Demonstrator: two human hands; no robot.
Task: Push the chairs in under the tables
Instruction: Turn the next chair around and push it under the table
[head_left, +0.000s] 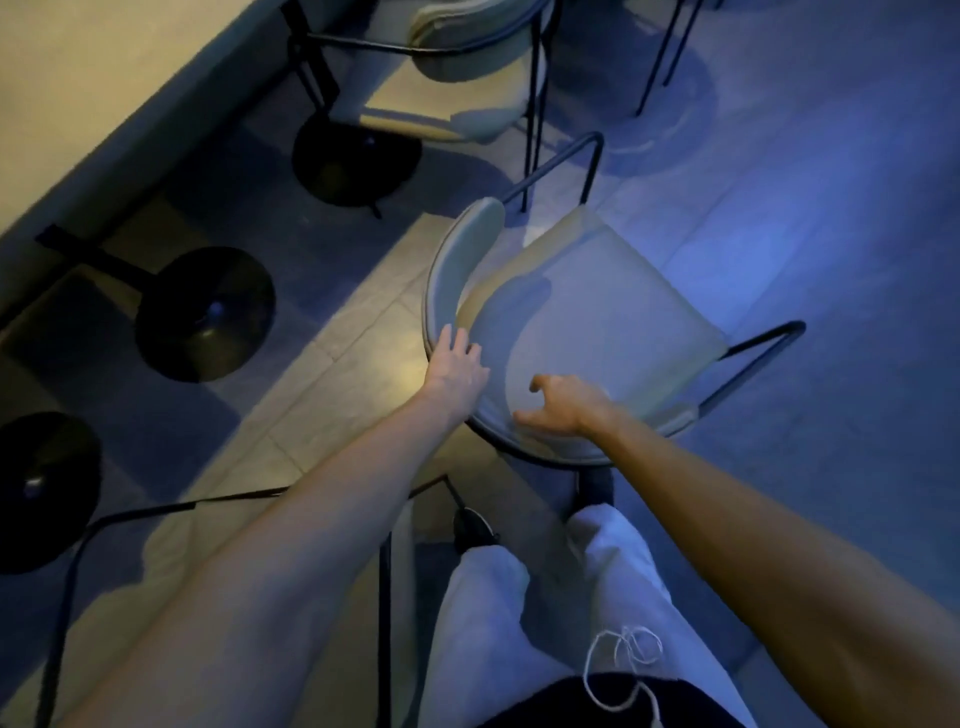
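Most of my view is the tiled floor, in dim blue light. At the upper left runs the long pale table, and under its edge stand three round black bases, one behind the other along the table.

The near chair stands out on the floor, well apart from the table and turned at an angle to it. It has a pale seat, a curved pale backrest and a thin black metal frame. A second chair at the top of the view stands closer to the table, just beside the far base.

At the bottom I see my pale trousers, directly behind the near chair, and one dark shoe on the tiles.

Both my bare arms reach forward to the backrest. The left hand lies on the top rim of the backrest with the fingers nearly straight, resting on it and not closed around it. The right hand is over the rim further to the right, thumb spread and fingers loosely bent, gripping nothing; I cannot tell if it touches the rim.

A white drawstring hangs at my waist.
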